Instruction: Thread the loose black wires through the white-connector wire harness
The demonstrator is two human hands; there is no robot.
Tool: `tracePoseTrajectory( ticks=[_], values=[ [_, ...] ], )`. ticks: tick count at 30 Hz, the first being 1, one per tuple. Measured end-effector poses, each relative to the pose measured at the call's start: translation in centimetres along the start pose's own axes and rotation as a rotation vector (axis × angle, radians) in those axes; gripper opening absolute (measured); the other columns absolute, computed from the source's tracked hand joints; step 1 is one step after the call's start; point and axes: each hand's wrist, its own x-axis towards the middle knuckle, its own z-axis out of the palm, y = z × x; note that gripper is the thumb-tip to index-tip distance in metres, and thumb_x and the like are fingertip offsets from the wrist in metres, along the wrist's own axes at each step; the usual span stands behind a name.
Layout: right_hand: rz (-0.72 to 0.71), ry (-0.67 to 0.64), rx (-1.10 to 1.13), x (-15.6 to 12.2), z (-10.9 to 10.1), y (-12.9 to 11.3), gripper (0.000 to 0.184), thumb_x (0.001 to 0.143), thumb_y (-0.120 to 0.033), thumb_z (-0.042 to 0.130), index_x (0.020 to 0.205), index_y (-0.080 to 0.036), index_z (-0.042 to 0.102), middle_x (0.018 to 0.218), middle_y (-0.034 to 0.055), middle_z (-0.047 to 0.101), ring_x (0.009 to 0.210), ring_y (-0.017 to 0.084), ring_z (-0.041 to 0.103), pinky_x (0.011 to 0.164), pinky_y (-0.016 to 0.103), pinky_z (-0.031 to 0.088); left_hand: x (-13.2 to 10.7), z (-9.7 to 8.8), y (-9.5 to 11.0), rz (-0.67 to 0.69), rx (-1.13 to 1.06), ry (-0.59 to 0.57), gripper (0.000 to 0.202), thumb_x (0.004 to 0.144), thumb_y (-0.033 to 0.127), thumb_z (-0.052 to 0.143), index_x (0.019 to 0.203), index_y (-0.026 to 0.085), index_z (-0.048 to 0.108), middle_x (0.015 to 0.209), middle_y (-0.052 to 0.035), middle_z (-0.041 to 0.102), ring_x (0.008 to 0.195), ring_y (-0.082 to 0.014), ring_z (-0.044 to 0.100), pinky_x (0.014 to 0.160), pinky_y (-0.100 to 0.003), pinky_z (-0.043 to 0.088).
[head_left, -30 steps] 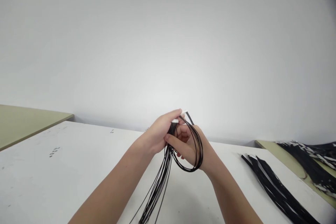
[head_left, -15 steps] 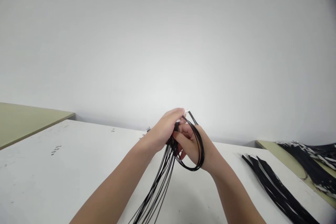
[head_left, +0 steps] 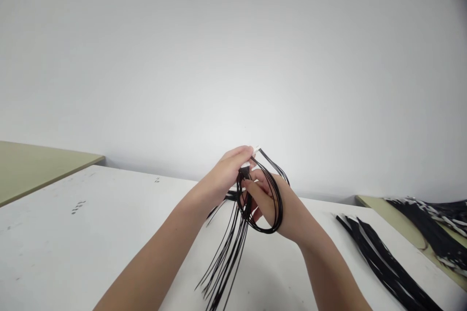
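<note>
A wire harness [head_left: 278, 214] of thin black wires is held up above the white table, between both hands. My left hand [head_left: 233, 167] pinches its white connectors near the top; one white connector [head_left: 256, 148] pokes out past the fingertips. Below it, my right hand [head_left: 266, 197] is closed on the black wires, thumb and fingers around the bundle. Part of the wires loops over the back of the right hand. Loose wire ends [head_left: 228, 257] hang down between the forearms. The right fingertips are partly hidden behind the wires.
Bundles of black wires [head_left: 383, 262] with white ends lie on the white table [head_left: 109, 233] at the right. More black and white wires [head_left: 434, 228] lie on a greenish board at far right. Another greenish board [head_left: 44, 165] is at the left. A pale wall stands behind.
My left hand has moved slightly up and left with the connectors. More of the white connectors and upper wires shows, and the hanging wire ends have swung right.
</note>
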Motion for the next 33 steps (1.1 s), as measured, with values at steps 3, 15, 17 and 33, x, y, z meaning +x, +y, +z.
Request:
tracePoseTrajectory(
  ticks=[3, 15, 17, 33],
  values=[
    [0.031, -0.007, 0.044, -0.3, 0.2, -0.8, 0.011, 0.089, -0.029, 0.042, 0.082, -0.022, 0.046, 0.07, -0.0012, 0.054, 0.055, 0.012, 0.055, 0.048, 0.023, 0.052, 0.0, 0.2, 0.1, -0.018, 0.021, -0.01, 0.034, 0.087, 0.052, 0.044, 0.079, 0.019, 0.046, 0.067, -0.0001, 0.051, 0.049, -0.0112, 0.052, 0.041, -0.02, 0.035],
    [0.134, 0.038, 0.127, 0.3, 0.5, -0.2, 0.005, 0.083, -0.024, 0.05, 0.082, -0.022, 0.045, 0.06, -0.0029, 0.059, 0.054, 0.017, 0.064, 0.051, 0.028, 0.052, -0.4, -0.5, 0.8, 0.061, 0.116, 0.039, 0.035, 0.086, 0.052, 0.047, 0.077, 0.018, 0.05, 0.07, -0.0018, 0.053, 0.055, -0.0121, 0.052, 0.048, -0.024, 0.04],
    [0.14, 0.037, 0.11, 0.5, 0.5, 0.0, 0.006, 0.081, -0.024, 0.051, 0.082, -0.022, 0.045, 0.057, -0.0037, 0.059, 0.052, 0.018, 0.064, 0.051, 0.029, 0.051, -0.5, -0.6, 0.9, 0.052, 0.125, 0.029, 0.036, 0.086, 0.053, 0.046, 0.077, 0.018, 0.05, 0.07, -0.0012, 0.052, 0.054, -0.0118, 0.051, 0.049, -0.024, 0.04],
    [-0.092, 0.224, -0.505, 0.9, 0.5, 1.1, 0.018, 0.075, -0.02, 0.047, 0.066, -0.022, 0.031, 0.057, -0.0043, 0.045, 0.049, 0.011, 0.038, 0.044, 0.023, 0.029, -1.6, -0.8, 1.8, 0.021, 0.183, -0.014, 0.036, 0.086, 0.055, 0.045, 0.081, 0.021, 0.051, 0.088, -0.004, 0.054, 0.086, -0.0187, 0.052, 0.065, -0.031, 0.049]
  ],
)
